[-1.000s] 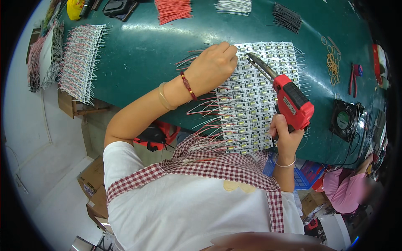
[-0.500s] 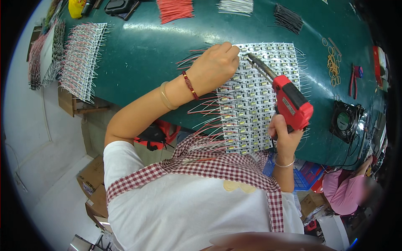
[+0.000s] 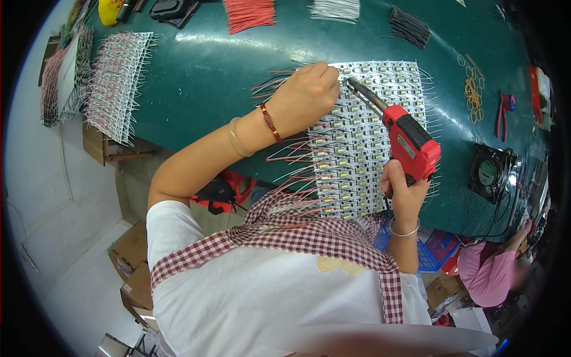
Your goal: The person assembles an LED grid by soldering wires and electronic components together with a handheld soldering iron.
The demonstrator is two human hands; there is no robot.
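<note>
On the green table lies a white panel of small circuit boards (image 3: 369, 143), set in rows, with red, white and black wires sticking out along its left side. My right hand (image 3: 405, 189) is wrapped round the handle of a red and black soldering gun (image 3: 414, 143). Its metal tip points up and left, over the upper left part of the panel, close to the fingers of my left hand (image 3: 310, 90). Those fingers are pinched together at the panel's upper left corner, and what they hold is hidden.
Bundles of red wires (image 3: 250, 14), white wires (image 3: 335, 9) and black wires (image 3: 409, 27) lie along the far side. A second wired panel (image 3: 119, 86) sits at left. Rubber bands (image 3: 473, 92), red-handled pliers (image 3: 505, 116) and a black fan (image 3: 492, 172) are at right, near a person in pink (image 3: 488, 273).
The soldering gun has shifted slightly left, and its tip has come a little lower and nearer my left fingers. My left hand has hardly moved and stays pinched.
</note>
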